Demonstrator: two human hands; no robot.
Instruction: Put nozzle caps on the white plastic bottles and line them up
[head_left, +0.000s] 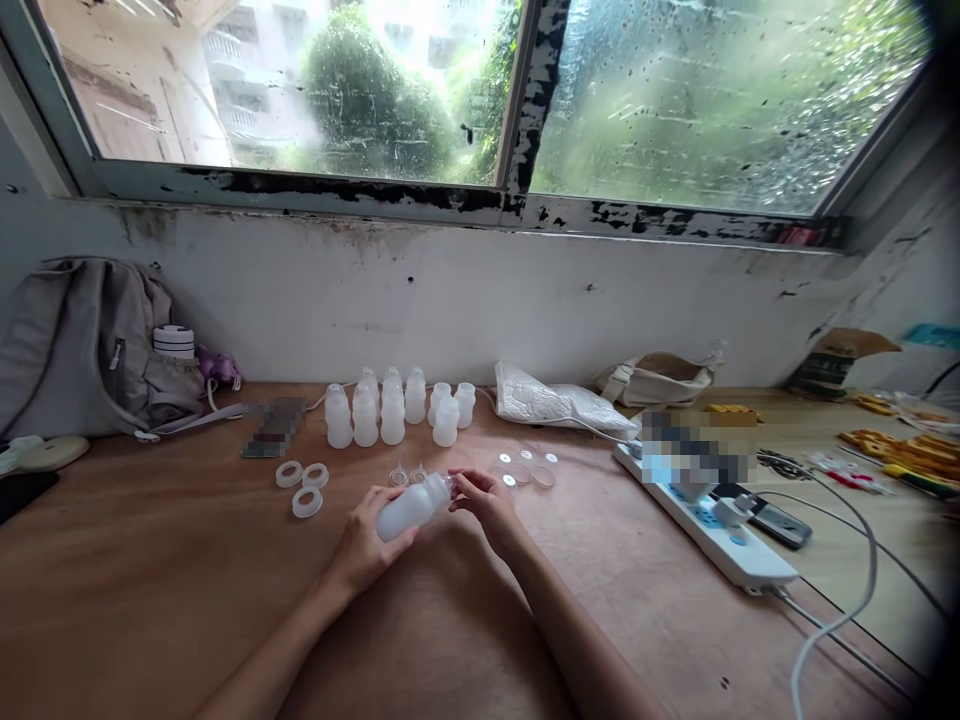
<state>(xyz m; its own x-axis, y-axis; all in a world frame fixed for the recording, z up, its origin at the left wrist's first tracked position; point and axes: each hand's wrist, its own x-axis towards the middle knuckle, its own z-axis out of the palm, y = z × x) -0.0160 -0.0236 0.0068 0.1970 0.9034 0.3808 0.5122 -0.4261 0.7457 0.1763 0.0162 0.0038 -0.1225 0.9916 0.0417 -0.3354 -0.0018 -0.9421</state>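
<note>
A frosted white baby bottle [409, 512] lies tilted in my left hand [361, 548], its mouth end pointing right and up. The fingers and thumb of that hand wrap round the bottle's body. My right hand [491, 512] pinches a clear piece, seemingly a teat [451, 484], at the bottle's mouth; the fingers partly hide it. Just behind the bottle, two clear teats [398, 474] stand on the table. White collar rings [307, 502] lie to the left of my left hand. Several small clear discs [526, 470] are spread beyond my right hand.
Several capped bottles [365, 415] and three open ones [445, 422] stand near the wall. A white plastic bag [551, 398] lies to their right. A power strip [705, 520] with cables runs along the right side. A phone-like blurred object [274, 428] and grey backpack [90, 340] are at left.
</note>
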